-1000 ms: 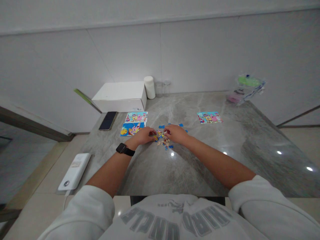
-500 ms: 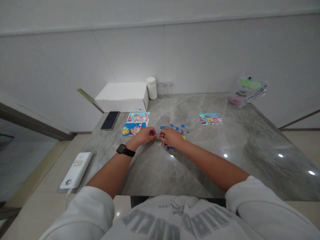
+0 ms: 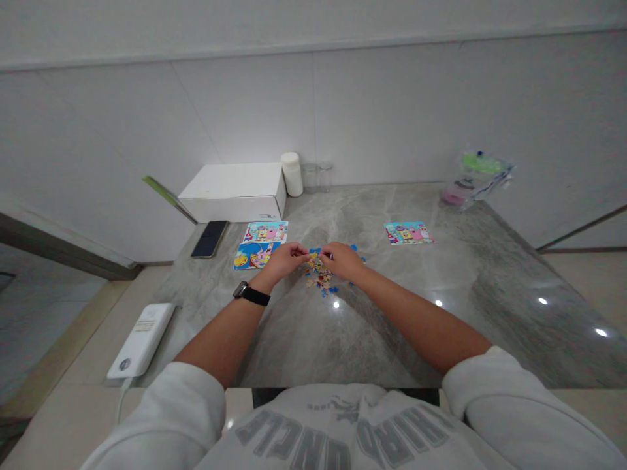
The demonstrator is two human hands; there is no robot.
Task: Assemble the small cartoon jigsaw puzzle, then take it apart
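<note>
A loose pile of jigsaw puzzle pieces [image 3: 322, 279], blue, yellow and tan, lies on the grey marbled table. At its upper left edge is my left hand [image 3: 288, 259], wearing a black watch, with thumb and fingers pinched together; what is between them is too small to make out. My right hand [image 3: 341, 261] rests over the pile's right side, its fingers closed on a small dark puzzle piece [image 3: 330, 256]. Part of the pile is hidden under this hand. Left of the pile lie two cartoon picture cards, one pink and turquoise [image 3: 266, 232], one blue [image 3: 252, 256] and partly behind my left hand.
Another cartoon card [image 3: 409, 233] lies to the right. Along the back stand a white box [image 3: 232, 189], a white bottle [image 3: 292, 175] and two clear glasses [image 3: 317, 178]. A plastic bag [image 3: 475, 181] sits back right. A phone [image 3: 210, 239] and white power bank [image 3: 142, 339] are left.
My right hand has shifted slightly right and up, showing more of the pile's lower part. My left hand's fingers have stretched toward the pieces. The whole view has tilted a little.
</note>
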